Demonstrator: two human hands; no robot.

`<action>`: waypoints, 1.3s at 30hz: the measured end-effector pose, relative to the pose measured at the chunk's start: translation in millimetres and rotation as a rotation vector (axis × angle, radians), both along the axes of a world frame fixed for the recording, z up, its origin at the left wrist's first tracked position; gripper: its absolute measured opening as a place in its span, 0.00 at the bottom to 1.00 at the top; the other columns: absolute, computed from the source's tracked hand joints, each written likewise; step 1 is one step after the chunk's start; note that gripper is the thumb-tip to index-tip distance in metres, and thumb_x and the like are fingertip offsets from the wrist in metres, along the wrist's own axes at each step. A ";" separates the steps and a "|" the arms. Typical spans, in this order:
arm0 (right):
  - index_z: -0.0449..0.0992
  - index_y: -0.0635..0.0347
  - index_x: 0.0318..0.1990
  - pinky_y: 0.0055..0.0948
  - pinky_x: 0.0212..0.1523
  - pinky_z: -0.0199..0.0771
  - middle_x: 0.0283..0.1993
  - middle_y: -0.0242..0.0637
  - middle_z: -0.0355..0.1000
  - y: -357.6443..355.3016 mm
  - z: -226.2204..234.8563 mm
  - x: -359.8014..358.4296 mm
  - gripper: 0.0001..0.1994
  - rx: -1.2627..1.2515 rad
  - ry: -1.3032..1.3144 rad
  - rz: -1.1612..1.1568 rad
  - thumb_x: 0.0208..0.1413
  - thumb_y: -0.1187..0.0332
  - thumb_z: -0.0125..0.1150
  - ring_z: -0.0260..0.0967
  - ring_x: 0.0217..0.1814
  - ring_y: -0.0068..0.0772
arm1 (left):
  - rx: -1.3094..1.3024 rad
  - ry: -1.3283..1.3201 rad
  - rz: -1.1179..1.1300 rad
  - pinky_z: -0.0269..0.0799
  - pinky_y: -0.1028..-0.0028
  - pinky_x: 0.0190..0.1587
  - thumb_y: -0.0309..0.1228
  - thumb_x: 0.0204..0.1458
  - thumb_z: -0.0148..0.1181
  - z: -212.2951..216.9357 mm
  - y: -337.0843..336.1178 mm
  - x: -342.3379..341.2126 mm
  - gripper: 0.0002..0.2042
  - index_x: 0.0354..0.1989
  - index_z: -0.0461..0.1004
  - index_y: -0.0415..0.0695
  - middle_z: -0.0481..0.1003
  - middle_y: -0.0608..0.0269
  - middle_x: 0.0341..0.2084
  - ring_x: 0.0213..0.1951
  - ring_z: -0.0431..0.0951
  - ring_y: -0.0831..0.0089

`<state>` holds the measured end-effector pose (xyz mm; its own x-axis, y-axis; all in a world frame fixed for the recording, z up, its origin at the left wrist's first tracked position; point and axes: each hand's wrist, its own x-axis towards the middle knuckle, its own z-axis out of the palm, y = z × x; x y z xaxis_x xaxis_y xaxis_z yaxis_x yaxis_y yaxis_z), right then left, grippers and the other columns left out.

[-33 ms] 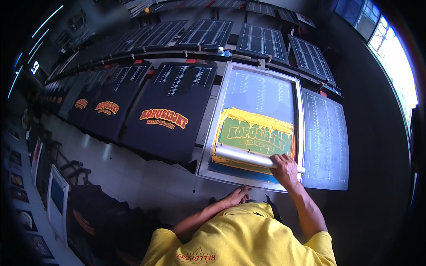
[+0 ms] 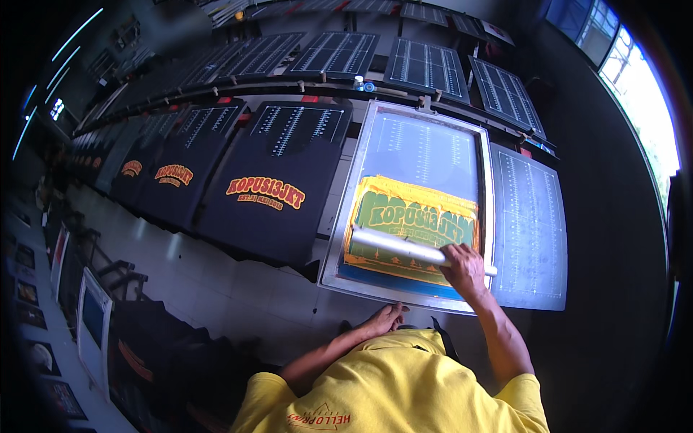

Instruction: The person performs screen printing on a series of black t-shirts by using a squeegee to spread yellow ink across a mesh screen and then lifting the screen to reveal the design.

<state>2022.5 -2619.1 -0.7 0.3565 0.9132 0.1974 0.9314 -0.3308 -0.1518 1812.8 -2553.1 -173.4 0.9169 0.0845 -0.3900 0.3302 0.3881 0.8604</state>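
My right hand (image 2: 465, 270) is closed around the right end of a long silver squeegee (image 2: 397, 244). The squeegee lies slantwise across the yellow ink (image 2: 419, 186) inside a metal-framed printing screen (image 2: 333, 249). Ink streaks show on the mesh both beyond and nearer than the blade, over a green stencil area with lettering. By the near edge of the screen frame is my left hand (image 2: 386, 317), its fingers curled. Whether it grips the frame or only rests beside it is hidden.
Dark printed shirts (image 2: 271, 169) lie on boards in a row to the left. A grey marked board (image 2: 530, 231) sits right of the screen. Behind runs another row of boards (image 2: 426, 68), with a small bottle (image 2: 359, 83) on the rail. Dark cloth (image 2: 159, 339) is at lower left.
The squeegee and my right hand have shifted slightly away from me over the mesh, uncovering more streaked stencil on the near side. My left hand stays in about the same place.
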 end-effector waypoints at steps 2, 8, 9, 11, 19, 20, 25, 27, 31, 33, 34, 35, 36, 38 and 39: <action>0.73 0.54 0.35 0.35 0.38 0.71 0.31 0.32 0.73 17.5 -1.3 29.9 0.15 0.037 -0.005 0.009 0.36 0.69 0.70 0.70 0.36 0.36 | -0.006 0.031 0.044 0.60 0.79 0.22 0.53 0.63 0.32 -10.4 -4.9 -0.9 0.26 0.37 0.67 0.41 0.65 0.70 0.19 0.19 0.61 0.81; 0.73 0.52 0.36 0.38 0.39 0.71 0.31 0.32 0.73 62.8 -5.0 104.5 0.15 0.022 -0.057 -0.007 0.37 0.70 0.66 0.70 0.37 0.39 | 0.106 -0.037 0.054 0.57 0.76 0.23 0.52 0.63 0.34 -8.6 -5.6 0.8 0.26 0.23 0.61 0.43 0.59 0.70 0.14 0.17 0.58 0.79; 0.73 0.52 0.36 0.37 0.40 0.71 0.32 0.32 0.73 69.2 -5.0 110.2 0.14 0.002 -0.056 -0.010 0.37 0.70 0.66 0.70 0.37 0.39 | 0.143 -0.049 0.062 0.57 0.76 0.23 0.52 0.63 0.34 -7.5 -4.0 0.4 0.26 0.23 0.62 0.43 0.59 0.70 0.13 0.17 0.58 0.78; 0.73 0.52 0.36 0.37 0.42 0.72 0.33 0.32 0.74 78.4 -8.7 121.3 0.13 -0.030 -0.045 -0.042 0.39 0.70 0.65 0.70 0.38 0.38 | 0.178 -0.076 0.041 0.58 0.76 0.24 0.52 0.63 0.35 -5.4 0.9 0.7 0.26 0.23 0.61 0.43 0.60 0.70 0.14 0.18 0.58 0.78; 0.76 0.53 0.36 0.36 0.41 0.74 0.32 0.33 0.75 71.9 -11.7 111.9 0.13 -0.115 0.001 -0.022 0.39 0.67 0.67 0.72 0.39 0.37 | 0.102 -0.030 0.096 0.58 0.75 0.27 0.50 0.64 0.38 -25.8 -3.4 1.3 0.23 0.25 0.62 0.43 0.61 0.71 0.16 0.21 0.59 0.79; 0.76 0.51 0.36 0.36 0.42 0.74 0.33 0.31 0.75 67.6 -6.6 98.2 0.12 -0.172 0.024 -0.034 0.40 0.67 0.66 0.72 0.40 0.36 | 0.092 -0.022 0.112 0.60 0.73 0.27 0.50 0.63 0.38 -28.2 -2.9 1.4 0.25 0.23 0.63 0.42 0.63 0.70 0.16 0.21 0.61 0.77; 0.75 0.52 0.34 0.34 0.41 0.74 0.32 0.29 0.74 9.4 -13.6 28.5 0.12 -0.199 0.045 -0.002 0.40 0.68 0.68 0.71 0.39 0.33 | -0.018 -0.049 0.106 0.59 0.74 0.26 0.50 0.63 0.38 -22.7 -2.1 6.2 0.25 0.22 0.64 0.43 0.62 0.71 0.15 0.20 0.60 0.78; 0.73 0.53 0.36 0.35 0.42 0.71 0.35 0.29 0.73 -6.0 -15.2 6.7 0.15 -0.153 0.023 0.021 0.38 0.67 0.68 0.70 0.41 0.34 | -0.027 -0.077 0.091 0.58 0.75 0.25 0.50 0.64 0.38 -34.4 -1.0 5.6 0.25 0.21 0.64 0.44 0.61 0.72 0.14 0.20 0.59 0.79; 0.72 0.53 0.38 0.33 0.43 0.68 0.38 0.29 0.72 -27.8 -14.5 -16.9 0.13 -0.145 0.016 0.021 0.41 0.70 0.62 0.68 0.43 0.34 | 0.059 0.003 -0.002 0.58 0.75 0.23 0.50 0.64 0.38 -16.2 5.0 2.8 0.24 0.21 0.63 0.44 0.60 0.72 0.13 0.18 0.59 0.80; 0.72 0.53 0.38 0.33 0.43 0.68 0.39 0.29 0.72 -36.3 -27.7 -26.5 0.12 -0.136 -0.017 0.033 0.42 0.71 0.60 0.68 0.43 0.34 | 0.052 0.066 -0.039 0.58 0.76 0.23 0.47 0.64 0.38 4.9 10.8 3.4 0.24 0.20 0.64 0.44 0.61 0.71 0.13 0.18 0.60 0.80; 0.72 0.54 0.38 0.32 0.41 0.68 0.40 0.29 0.71 -37.2 -27.1 -31.3 0.12 -0.118 -0.022 0.038 0.42 0.73 0.58 0.68 0.41 0.34 | 0.050 0.099 -0.053 0.58 0.76 0.22 0.46 0.64 0.38 13.9 14.3 1.5 0.23 0.20 0.65 0.44 0.62 0.70 0.13 0.17 0.60 0.80; 0.72 0.54 0.38 0.32 0.41 0.68 0.40 0.29 0.71 -37.5 -26.1 -32.8 0.12 -0.111 -0.027 0.041 0.42 0.73 0.57 0.68 0.41 0.34 | 0.082 0.111 -0.077 0.59 0.76 0.22 0.45 0.64 0.39 22.3 16.8 -1.4 0.23 0.21 0.67 0.43 0.62 0.70 0.13 0.18 0.61 0.80; 0.72 0.54 0.38 0.32 0.41 0.68 0.40 0.29 0.71 -35.6 -24.0 -33.3 0.12 -0.100 -0.032 0.043 0.42 0.73 0.57 0.67 0.40 0.33 | 0.119 0.124 -0.100 0.60 0.76 0.23 0.44 0.64 0.41 31.5 20.7 -5.6 0.22 0.22 0.69 0.42 0.63 0.70 0.13 0.18 0.62 0.80; 0.71 0.56 0.38 0.32 0.39 0.67 0.39 0.30 0.71 -33.6 -25.1 -32.1 0.12 -0.058 -0.049 0.047 0.41 0.74 0.57 0.67 0.39 0.33 | 0.380 -0.031 -0.112 0.63 0.77 0.22 0.42 0.60 0.49 58.0 34.2 -12.7 0.17 0.28 0.74 0.42 0.67 0.68 0.14 0.16 0.65 0.78; 0.71 0.56 0.39 0.32 0.39 0.67 0.39 0.30 0.71 -35.2 -25.3 -31.0 0.13 -0.065 -0.043 0.043 0.42 0.74 0.57 0.67 0.39 0.33 | 0.611 -0.109 0.008 0.65 0.73 0.26 0.43 0.57 0.53 89.1 41.5 -15.7 0.15 0.29 0.74 0.42 0.69 0.65 0.19 0.22 0.69 0.73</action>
<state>1991.5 -2654.3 -26.0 0.3089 0.9390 0.1514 0.9502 -0.2980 -0.0909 1797.1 -2511.6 -84.3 0.9472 0.2698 -0.1732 0.2271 -0.1835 0.9564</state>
